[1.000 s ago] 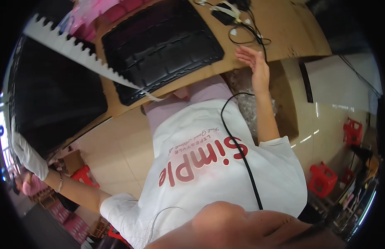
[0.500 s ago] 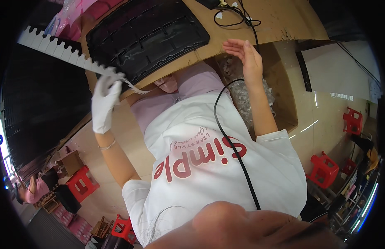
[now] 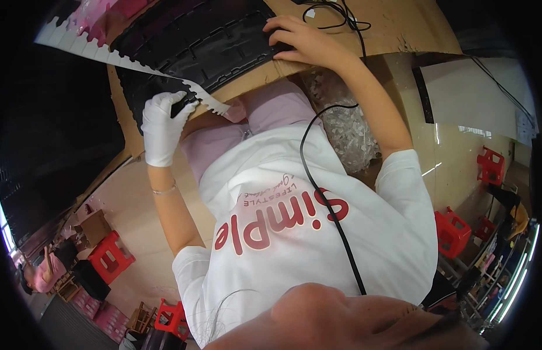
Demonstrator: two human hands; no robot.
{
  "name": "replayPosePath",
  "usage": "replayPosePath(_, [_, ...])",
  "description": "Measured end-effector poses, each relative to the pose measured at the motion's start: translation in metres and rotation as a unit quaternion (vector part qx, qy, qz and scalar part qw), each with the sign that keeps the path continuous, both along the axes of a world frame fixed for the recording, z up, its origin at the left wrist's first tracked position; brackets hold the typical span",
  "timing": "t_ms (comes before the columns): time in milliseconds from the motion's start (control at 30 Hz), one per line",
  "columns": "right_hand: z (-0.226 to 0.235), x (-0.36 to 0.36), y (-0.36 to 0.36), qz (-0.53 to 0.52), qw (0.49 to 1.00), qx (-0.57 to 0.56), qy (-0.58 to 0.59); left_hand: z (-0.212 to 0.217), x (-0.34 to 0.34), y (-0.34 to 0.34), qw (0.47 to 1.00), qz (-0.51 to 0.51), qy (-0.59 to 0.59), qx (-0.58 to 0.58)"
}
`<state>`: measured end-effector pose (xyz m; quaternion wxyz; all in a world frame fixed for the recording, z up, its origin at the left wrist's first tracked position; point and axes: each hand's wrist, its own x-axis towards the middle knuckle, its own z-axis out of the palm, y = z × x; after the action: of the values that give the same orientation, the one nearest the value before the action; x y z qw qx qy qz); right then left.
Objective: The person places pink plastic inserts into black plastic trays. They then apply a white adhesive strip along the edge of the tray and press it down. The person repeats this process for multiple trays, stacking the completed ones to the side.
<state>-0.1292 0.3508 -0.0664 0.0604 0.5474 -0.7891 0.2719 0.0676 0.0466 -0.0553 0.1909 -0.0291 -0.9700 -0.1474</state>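
A black moulded plastic tray [image 3: 195,53] with ridged compartments rests on brown cardboard. My left hand [image 3: 163,121], in a white glove, is closed at the tray's near left corner, thumb and fingers curled round its edge. My bare right hand [image 3: 300,39] grips the tray's right end, fingers bent over the rim. Across the tray runs a long white strip with a notched edge [image 3: 116,58]. From the upper left it slopes down past my left hand, and its end hangs over the near edge above my lap, out of both hands.
An open cardboard box on the right holds a bag of small clear pieces [image 3: 348,137]. A black cable [image 3: 335,23] lies coiled on the cardboard [image 3: 399,32]. Red stools [image 3: 452,232] stand on the floor. A person in pink [image 3: 48,273] is far left.
My right hand has come in from the air at the right onto the tray's end. My left hand has moved from the strip down to the tray corner; the strip has shifted right.
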Motion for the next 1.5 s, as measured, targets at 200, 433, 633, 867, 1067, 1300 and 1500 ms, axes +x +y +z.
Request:
replayPosePath(200, [0.047,-0.016,-0.01,0.032,0.996,-0.075,-0.039,0.015,-0.01,-0.015,0.998,-0.048,0.039,0.032])
replayPosePath(433, [0.04,-0.024,-0.009,0.02,0.995,-0.036,-0.09,0.005,-0.014,-0.021,0.998,-0.048,0.012,0.035])
replayPosePath(633, [0.005,-0.029,0.006,0.026,1.0,0.015,0.003,0.01,-0.01,-0.018,0.995,-0.061,-0.019,0.082])
replayPosePath(867, [-0.012,-0.01,-0.003,-0.1,0.937,-0.211,-0.261,0.029,-0.016,0.017,0.83,0.026,-0.164,0.533])
replayPosePath(1067, [0.009,0.069,-0.061,0.031,0.861,-0.211,-0.461,0.032,-0.002,0.01,0.731,0.06,-0.078,0.675])
replayPosePath(1300, [0.008,0.119,-0.125,0.15,0.825,-0.005,-0.544,0.033,0.017,-0.033,0.643,0.005,0.114,0.757])
replayPosePath(1500, [0.02,0.133,-0.146,0.065,0.891,-0.106,-0.436,0.023,0.039,-0.064,0.621,0.14,0.236,0.734])
